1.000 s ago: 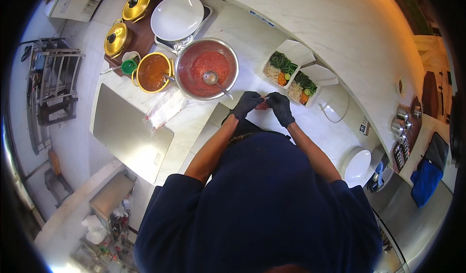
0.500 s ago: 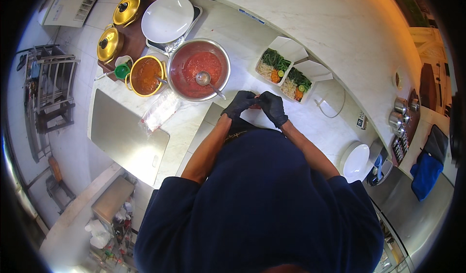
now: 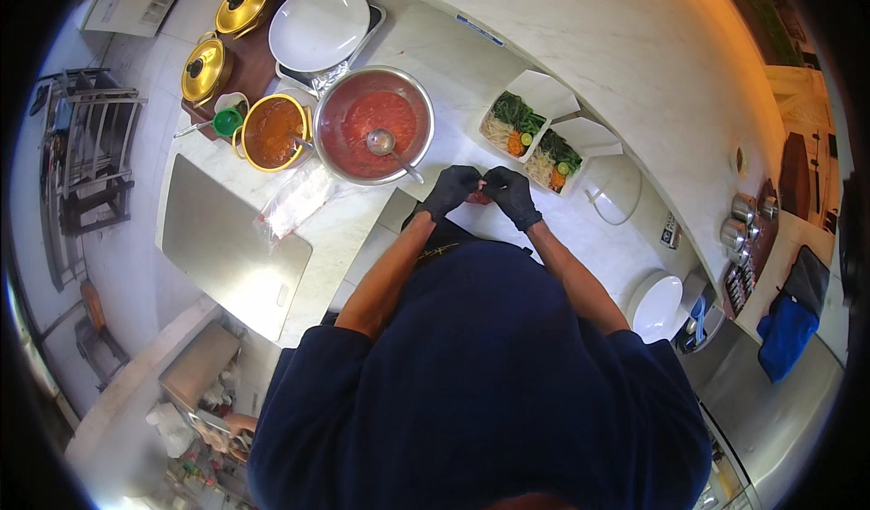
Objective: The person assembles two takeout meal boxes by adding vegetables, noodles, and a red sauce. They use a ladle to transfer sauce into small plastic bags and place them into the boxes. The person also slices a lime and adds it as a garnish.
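Both my hands wear black gloves and meet over the counter, close to my body. My left hand (image 3: 451, 192) and my right hand (image 3: 512, 197) pinch the top of what looks like a small bag of red sauce (image 3: 478, 198), which hangs below the fingertips. The fingers partly hide it. Just left of them stands a steel bowl (image 3: 428, 143) of red sauce, a ladle (image 3: 381, 142) resting in it. Ahead to the right are two open white boxes (image 3: 588, 137) of greens, bean sprouts, shredded orange vegetable and lime.
Left of the bowl are a yellow pot (image 3: 275, 134) of orange-brown sauce, a green cup (image 3: 227, 122), lidded gold pots (image 3: 205, 70) and a large white plate (image 3: 319, 26). A clear plastic bag (image 3: 294, 206) lies near a steel sheet (image 3: 231, 247). White plates (image 3: 656, 304) stand at right.
The view has shifted slightly. My hands stay together at the small bag, with the fingertips a little farther apart. Another person's arm now shows at lower left.
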Action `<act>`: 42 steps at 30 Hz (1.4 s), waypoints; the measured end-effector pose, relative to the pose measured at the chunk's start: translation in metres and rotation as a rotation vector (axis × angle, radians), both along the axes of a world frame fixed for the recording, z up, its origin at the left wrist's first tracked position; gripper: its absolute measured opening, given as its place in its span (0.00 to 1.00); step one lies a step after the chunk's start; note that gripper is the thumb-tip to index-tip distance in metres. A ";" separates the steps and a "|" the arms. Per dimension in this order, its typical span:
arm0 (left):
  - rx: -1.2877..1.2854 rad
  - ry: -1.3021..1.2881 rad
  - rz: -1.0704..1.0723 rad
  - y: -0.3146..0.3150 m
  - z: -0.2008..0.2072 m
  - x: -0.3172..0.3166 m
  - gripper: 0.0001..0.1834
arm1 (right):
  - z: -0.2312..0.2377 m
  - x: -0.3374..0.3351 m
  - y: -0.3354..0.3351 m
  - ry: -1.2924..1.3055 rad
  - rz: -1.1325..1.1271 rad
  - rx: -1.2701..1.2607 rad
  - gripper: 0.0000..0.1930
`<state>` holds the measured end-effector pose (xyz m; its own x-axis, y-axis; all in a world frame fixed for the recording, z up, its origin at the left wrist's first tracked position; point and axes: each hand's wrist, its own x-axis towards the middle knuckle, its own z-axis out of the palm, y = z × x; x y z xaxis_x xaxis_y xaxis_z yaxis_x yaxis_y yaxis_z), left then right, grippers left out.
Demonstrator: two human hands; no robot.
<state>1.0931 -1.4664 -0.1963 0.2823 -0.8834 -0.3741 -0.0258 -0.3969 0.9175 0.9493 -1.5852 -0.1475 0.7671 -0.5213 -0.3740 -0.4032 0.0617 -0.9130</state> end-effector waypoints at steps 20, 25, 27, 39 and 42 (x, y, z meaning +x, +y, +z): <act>0.143 0.443 0.074 -0.001 0.015 -0.018 0.11 | -0.006 -0.013 0.001 0.074 0.142 -0.177 0.04; 0.157 0.275 -0.112 0.004 0.024 -0.018 0.11 | -0.002 -0.026 -0.004 0.072 0.248 -0.220 0.05; 0.007 0.094 -0.145 0.006 0.025 -0.020 0.12 | -0.003 -0.030 -0.007 0.086 0.305 -0.329 0.05; 0.146 -0.006 -0.077 0.001 0.025 -0.032 0.15 | 0.002 -0.033 0.005 0.106 -0.036 0.194 0.07; 0.159 0.059 -0.035 0.002 0.026 -0.036 0.14 | -0.008 -0.036 0.005 0.145 0.024 -0.037 0.07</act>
